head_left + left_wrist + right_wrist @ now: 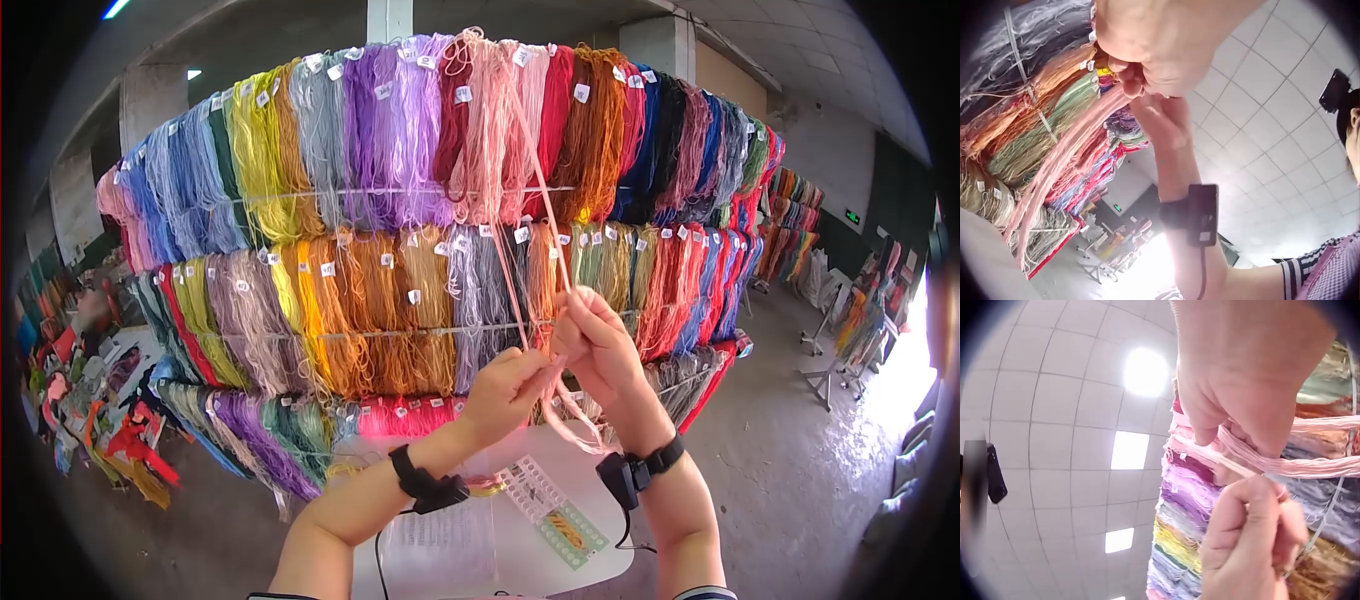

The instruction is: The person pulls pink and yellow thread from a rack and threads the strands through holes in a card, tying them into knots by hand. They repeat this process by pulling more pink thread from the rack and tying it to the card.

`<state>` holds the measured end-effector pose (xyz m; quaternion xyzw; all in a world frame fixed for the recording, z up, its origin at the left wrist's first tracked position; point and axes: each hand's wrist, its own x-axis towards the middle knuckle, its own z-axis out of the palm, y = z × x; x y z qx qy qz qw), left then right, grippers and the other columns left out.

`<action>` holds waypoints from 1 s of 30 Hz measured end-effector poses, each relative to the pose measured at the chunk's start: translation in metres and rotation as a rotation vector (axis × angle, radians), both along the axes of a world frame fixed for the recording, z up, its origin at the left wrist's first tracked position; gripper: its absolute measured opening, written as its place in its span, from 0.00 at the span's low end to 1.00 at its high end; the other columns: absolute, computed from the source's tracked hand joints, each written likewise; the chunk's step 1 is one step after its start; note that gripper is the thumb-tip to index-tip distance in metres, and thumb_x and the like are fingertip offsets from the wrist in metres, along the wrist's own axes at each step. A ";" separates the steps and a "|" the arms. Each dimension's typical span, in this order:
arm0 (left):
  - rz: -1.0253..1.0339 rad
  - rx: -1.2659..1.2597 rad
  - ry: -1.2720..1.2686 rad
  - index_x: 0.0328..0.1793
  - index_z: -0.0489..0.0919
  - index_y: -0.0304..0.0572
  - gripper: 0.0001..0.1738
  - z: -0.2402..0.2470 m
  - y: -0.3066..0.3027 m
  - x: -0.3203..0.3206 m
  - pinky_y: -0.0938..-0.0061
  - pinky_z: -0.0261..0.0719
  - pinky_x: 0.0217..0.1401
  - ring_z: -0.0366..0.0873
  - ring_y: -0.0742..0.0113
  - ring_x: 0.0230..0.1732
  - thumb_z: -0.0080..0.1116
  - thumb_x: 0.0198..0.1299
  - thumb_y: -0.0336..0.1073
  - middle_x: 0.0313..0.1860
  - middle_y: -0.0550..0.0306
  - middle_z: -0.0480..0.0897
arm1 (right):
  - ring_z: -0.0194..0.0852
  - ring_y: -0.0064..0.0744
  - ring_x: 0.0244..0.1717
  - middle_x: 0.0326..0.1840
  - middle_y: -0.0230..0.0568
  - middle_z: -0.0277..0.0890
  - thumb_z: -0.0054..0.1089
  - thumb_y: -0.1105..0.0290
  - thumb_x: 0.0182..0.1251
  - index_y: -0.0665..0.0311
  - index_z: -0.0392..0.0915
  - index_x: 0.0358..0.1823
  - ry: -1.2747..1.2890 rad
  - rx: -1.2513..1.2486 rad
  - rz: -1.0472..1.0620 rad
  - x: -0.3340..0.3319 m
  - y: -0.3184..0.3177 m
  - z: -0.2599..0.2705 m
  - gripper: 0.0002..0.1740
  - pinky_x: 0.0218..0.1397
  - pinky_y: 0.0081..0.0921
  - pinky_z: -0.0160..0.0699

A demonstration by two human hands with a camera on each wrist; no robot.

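Note:
Pale pink thread (pixel 541 185) runs down from a pink hank (pixel 488 130) on the rack's top row to both hands. My left hand (pixel 508 392) pinches one strand, its fingers curled. Close beside it and slightly higher, my right hand (pixel 602 345) grips another length between thumb and fingers. Below the hands a looped pink tail (pixel 578 432) dangles over the white table. From the left wrist, the pink bundle (pixel 1075 147) trails away from the fingers. In the right wrist view the strands (pixel 1310 466) pass under the right hand, with the left hand (pixel 1244 540) just below.
A curved rack holds rows of coloured, tagged hanks, such as purple thread (pixel 395 140) and orange thread (pixel 365 310). On the white table (pixel 590 490) lie a punched card (pixel 555 515) and a paper sheet (pixel 440 545). Fabric scraps (pixel 130 440) lie at left; wheeled stands (pixel 825 375) stand at right.

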<state>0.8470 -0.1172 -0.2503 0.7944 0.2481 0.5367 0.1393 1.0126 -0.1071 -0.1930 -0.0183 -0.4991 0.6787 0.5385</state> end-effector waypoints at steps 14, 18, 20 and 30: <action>-0.037 0.026 0.566 0.48 0.86 0.50 0.12 -0.081 0.020 -0.047 0.68 0.79 0.54 0.80 0.56 0.51 0.59 0.64 0.44 0.50 0.60 0.85 | 0.47 0.12 0.09 0.13 0.17 0.57 0.65 0.72 0.62 0.56 0.77 0.31 -0.417 -0.973 -1.293 0.275 -0.192 -0.264 0.04 0.11 0.18 0.44; 0.035 -0.192 0.605 0.50 0.85 0.50 0.12 -0.096 -0.008 -0.043 0.67 0.83 0.45 0.84 0.56 0.39 0.58 0.65 0.42 0.47 0.57 0.86 | 0.47 0.09 0.11 0.15 0.16 0.59 0.60 0.69 0.68 0.57 0.79 0.39 -0.363 -0.866 -1.280 0.269 -0.224 -0.215 0.03 0.14 0.14 0.42; -0.107 -0.321 0.515 0.51 0.85 0.49 0.14 -0.094 -0.018 -0.026 0.69 0.82 0.43 0.85 0.58 0.39 0.58 0.66 0.44 0.44 0.55 0.86 | 0.48 0.08 0.13 0.18 0.15 0.58 0.56 0.69 0.72 0.61 0.80 0.52 -0.364 -0.763 -1.109 0.223 -0.205 -0.174 0.11 0.14 0.13 0.42; -1.102 -1.472 -0.312 0.77 0.61 0.37 0.49 -0.068 -0.106 0.031 0.62 0.59 0.77 0.63 0.60 0.74 0.19 0.69 0.72 0.75 0.49 0.66 | 0.64 0.12 0.23 0.29 0.29 0.74 0.51 0.61 0.78 0.65 0.72 0.60 -0.567 -0.515 -0.370 0.034 -0.196 -0.094 0.18 0.25 0.12 0.60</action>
